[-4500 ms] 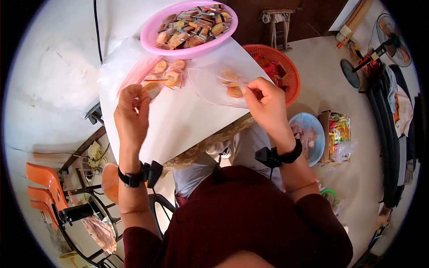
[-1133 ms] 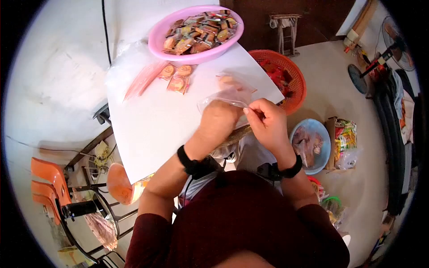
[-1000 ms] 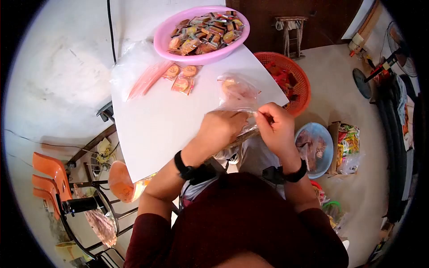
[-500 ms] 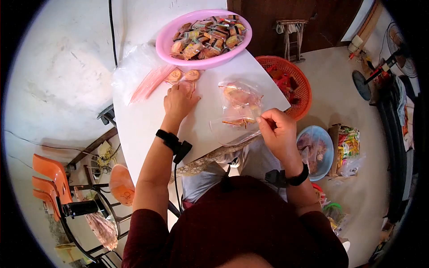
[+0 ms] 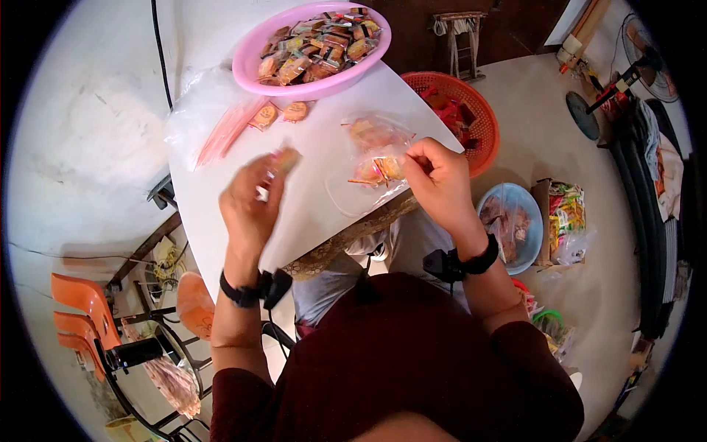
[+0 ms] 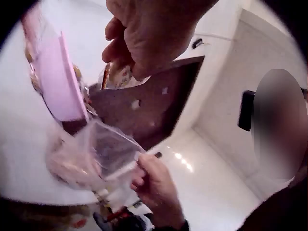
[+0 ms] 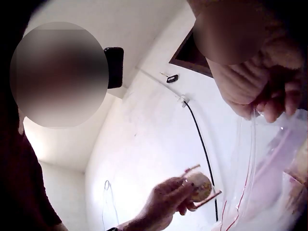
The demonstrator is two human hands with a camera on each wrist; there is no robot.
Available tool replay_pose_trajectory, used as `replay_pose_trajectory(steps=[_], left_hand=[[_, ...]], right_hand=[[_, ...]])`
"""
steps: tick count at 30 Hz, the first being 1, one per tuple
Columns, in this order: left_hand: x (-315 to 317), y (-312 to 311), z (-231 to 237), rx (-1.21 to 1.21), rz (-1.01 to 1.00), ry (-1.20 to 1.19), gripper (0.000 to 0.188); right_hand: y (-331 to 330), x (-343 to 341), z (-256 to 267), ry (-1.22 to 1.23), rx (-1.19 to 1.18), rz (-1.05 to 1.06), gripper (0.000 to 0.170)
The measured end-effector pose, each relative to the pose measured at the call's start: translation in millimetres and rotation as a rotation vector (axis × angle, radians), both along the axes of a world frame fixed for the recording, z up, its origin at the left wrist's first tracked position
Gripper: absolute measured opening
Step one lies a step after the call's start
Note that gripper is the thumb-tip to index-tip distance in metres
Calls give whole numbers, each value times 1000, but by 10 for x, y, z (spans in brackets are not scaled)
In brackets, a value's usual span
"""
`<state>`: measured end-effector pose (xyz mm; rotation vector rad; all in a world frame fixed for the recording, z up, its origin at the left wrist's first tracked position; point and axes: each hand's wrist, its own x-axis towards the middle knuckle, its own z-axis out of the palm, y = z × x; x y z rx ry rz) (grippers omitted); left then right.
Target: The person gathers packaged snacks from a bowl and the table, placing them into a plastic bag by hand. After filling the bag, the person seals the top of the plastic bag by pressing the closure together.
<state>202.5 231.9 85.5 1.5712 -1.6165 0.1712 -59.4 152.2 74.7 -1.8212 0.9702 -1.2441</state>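
Head view: a wrapped biscuit (image 5: pixel 285 158), somewhat blurred, is off the surface (image 5: pixel 309 221), pinched between the thumb and fingers of the left hand (image 5: pixel 250 195); the right wrist view shows it as round, with red-edged film. Directions run from this biscuit, twelve o'clock being the top of the head view.

At three o'clock, near but apart, lies a clear bag (image 5: pixel 362 151) with wrapped pieces (image 5: pixel 384 171) that appear to be inside it. The right hand (image 5: pixel 440 177) pinches the bag's edge between thumb and finger; the left wrist view shows that film raised and spread.

The step looks to be filling the bag. To do it well, the person should keep the right pinch on one layer only, lift that edge so the mouth gapes, and hold the biscuit lightly by its wrapper, bringing it in flat past the rim, since loose film could snag.

Two more packets (image 5: pixel 295 111) rest at twelve o'clock, with a pink basin (image 5: pixel 239 55) of snacks beyond them. Pink plastic strips (image 5: pixel 227 131) lie at ten. Well off, between two and three, stands an orange basket (image 5: pixel 490 140).
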Motion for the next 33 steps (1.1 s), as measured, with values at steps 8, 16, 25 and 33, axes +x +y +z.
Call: replay_pose_trajectory(steps=[8,16,25,33], left_hand=[[-694,-229,-38,-39,-295,-498,31],[-772,-590,-380,226,-151,-559,9],[-457,-342,-52,-12,-479,-30,12],[288,-1286,-685,195,28,-96,28]], right_hand=[[23,52,172,-26,22,27,9],[169,116,133,39,-8,97,9],[92,-29,-7,-4,-14,30,10],[68,-113,8,74,-42,-37,10]])
